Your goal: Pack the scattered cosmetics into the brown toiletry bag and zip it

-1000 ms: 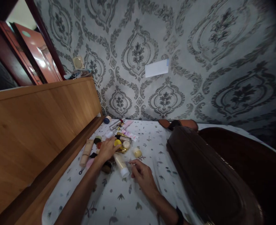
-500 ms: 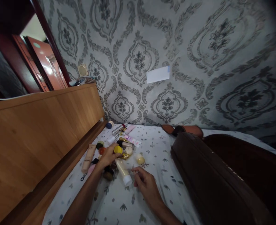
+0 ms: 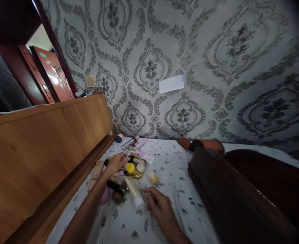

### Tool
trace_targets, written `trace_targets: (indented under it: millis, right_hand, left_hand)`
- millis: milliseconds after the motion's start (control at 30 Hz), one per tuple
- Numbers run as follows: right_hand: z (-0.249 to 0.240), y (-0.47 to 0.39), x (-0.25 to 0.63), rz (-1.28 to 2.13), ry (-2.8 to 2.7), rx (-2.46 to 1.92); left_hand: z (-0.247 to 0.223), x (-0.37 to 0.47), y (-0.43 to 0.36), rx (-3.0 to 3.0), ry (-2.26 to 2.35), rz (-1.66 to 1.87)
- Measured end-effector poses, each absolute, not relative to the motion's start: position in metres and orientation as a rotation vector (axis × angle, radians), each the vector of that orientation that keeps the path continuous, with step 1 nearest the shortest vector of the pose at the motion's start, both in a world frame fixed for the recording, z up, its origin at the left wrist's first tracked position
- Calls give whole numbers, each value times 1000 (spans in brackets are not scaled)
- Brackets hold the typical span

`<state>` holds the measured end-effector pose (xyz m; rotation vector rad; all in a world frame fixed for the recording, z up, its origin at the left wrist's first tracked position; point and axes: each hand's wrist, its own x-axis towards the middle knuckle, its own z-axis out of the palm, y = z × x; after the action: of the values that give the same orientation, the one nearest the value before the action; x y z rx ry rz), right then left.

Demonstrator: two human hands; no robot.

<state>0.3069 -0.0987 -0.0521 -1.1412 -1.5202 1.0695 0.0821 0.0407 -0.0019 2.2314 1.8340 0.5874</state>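
Beside the smooth cream tube (image 3: 134,192), a bare, curled right hand (image 3: 161,206)

Light was dim; glare struck the door (image 3: 54,79) at far left, the right edge darkened, and lines bowed.

Above both your hands, the wall (image 3: 149,101) is pale grey, patterned with darker grey damask medallions and leafy scrolls. Under your right hand (image 3: 161,206), the white sheet (image 3: 164,176) carries scattered grey-green leaf prints. Between your hands you have a cream tube (image 3: 132,188) with a white cap (image 3: 139,202). Just right of your left hand (image 3: 116,163) you see a bright yellow lid (image 3: 130,168); beyond its fingertips, a pink tube (image 3: 141,143). Left of that hand, the wooden panel (image 3: 50,145) is orange-brown with streaked grain. To the right of your right hand, the bag (image 3: 222,193) is dark brown.
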Motion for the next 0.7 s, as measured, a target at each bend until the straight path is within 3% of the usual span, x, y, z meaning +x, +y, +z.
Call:
trace_targets:
  millis: [267,700]
  right_hand:
    - [-61,-98,305,1044,-1538,-1149]
    - [-95,-97,302,1004,-1479,-1245]
  left_hand:
    - [23,56,155,2065,2241,563]
    - [-25,54,235,1864,2355,620]
